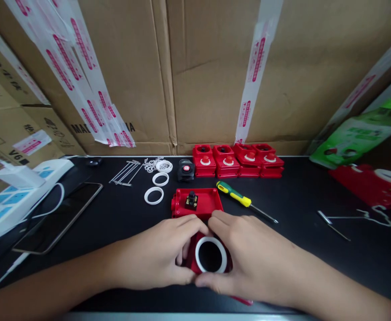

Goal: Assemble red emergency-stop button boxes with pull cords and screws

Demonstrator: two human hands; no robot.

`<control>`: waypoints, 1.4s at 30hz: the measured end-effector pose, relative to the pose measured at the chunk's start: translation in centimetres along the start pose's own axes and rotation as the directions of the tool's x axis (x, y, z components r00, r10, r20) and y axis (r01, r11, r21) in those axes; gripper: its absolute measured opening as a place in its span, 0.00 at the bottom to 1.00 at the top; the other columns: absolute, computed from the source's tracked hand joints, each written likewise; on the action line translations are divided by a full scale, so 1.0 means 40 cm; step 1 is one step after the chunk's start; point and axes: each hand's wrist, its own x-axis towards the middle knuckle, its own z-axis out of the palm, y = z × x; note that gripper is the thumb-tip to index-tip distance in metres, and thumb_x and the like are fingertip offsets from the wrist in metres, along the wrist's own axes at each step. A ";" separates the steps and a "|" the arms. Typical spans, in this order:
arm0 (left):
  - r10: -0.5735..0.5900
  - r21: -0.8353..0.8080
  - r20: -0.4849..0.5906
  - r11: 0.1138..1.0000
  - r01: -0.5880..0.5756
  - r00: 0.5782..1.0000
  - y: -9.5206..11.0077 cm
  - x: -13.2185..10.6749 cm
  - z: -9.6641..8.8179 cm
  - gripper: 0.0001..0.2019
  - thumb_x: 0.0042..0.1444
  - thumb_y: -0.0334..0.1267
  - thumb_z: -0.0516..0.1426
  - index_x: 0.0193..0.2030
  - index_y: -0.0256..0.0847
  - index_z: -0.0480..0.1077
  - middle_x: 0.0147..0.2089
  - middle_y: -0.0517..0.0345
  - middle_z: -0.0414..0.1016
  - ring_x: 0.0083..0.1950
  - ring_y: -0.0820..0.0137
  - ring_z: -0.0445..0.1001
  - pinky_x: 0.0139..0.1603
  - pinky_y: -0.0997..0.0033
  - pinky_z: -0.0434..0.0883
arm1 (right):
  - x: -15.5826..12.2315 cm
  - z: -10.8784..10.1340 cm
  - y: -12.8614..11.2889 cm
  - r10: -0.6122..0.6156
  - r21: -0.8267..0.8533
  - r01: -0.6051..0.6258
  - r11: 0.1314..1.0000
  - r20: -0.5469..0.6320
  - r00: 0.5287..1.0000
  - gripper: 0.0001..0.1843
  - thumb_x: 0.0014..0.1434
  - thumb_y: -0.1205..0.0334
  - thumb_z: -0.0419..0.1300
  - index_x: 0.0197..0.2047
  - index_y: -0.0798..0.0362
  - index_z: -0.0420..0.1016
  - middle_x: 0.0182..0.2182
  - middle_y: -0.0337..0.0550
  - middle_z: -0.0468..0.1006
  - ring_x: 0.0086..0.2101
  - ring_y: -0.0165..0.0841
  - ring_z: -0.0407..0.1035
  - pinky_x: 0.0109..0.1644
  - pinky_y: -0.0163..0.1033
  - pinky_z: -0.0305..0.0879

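Note:
Near the front edge of the black table, a red plastic box cover (192, 261) with a round opening lies between both hands. A white ring (198, 249) sits around that opening. My left hand (158, 254) grips the cover's left side, fingers curled and thumb at the near edge. Curled around its right side is my right hand (249, 256), thumb against the ring's lower rim; both hands hide much of the cover. Just beyond my fingertips lies an open red box base (209, 203) with a small black switch block (191, 202) in it.
Yellow-green screwdriver (235, 194) lies right of the base. White rings (154, 195), metal T-bars (126, 173) and a black button part (185, 170) lie behind, beside several red boxes (227, 161). Phone (61, 218) and power strip (24, 191) occupy the left; a green pouch (352, 138) the right.

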 end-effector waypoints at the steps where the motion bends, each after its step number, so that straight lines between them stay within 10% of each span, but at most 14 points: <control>1: 0.005 -0.009 0.005 1.000 -0.005 1.000 0.000 0.000 0.000 0.21 0.52 0.32 0.73 0.49 0.42 0.70 0.39 0.65 0.72 0.36 0.70 0.72 0.37 0.71 0.68 | 0.001 -0.003 -0.002 0.007 0.035 -0.008 0.999 0.016 1.000 0.28 0.54 0.35 0.71 0.43 0.50 0.76 0.39 0.44 0.81 0.35 0.42 0.77 0.35 0.42 0.59; 22: 0.026 0.017 0.059 0.999 -0.027 0.998 -0.008 -0.001 -0.002 0.21 0.55 0.42 0.72 0.48 0.43 0.66 0.40 0.61 0.74 0.37 0.67 0.74 0.34 0.70 0.68 | 0.007 -0.022 0.030 -0.186 0.220 0.173 0.960 0.037 0.982 0.27 0.53 0.39 0.76 0.42 0.52 0.76 0.39 0.39 0.79 0.34 0.33 0.71 0.35 0.37 0.61; 42: 0.083 0.045 -0.011 0.996 -0.083 0.996 -0.027 0.006 0.005 0.25 0.57 0.48 0.72 0.56 0.44 0.70 0.43 0.58 0.74 0.45 0.61 0.77 0.47 0.64 0.73 | 0.000 -0.026 0.008 -0.083 0.104 0.080 0.991 0.030 0.996 0.29 0.57 0.35 0.71 0.46 0.51 0.78 0.41 0.41 0.81 0.37 0.40 0.76 0.40 0.42 0.66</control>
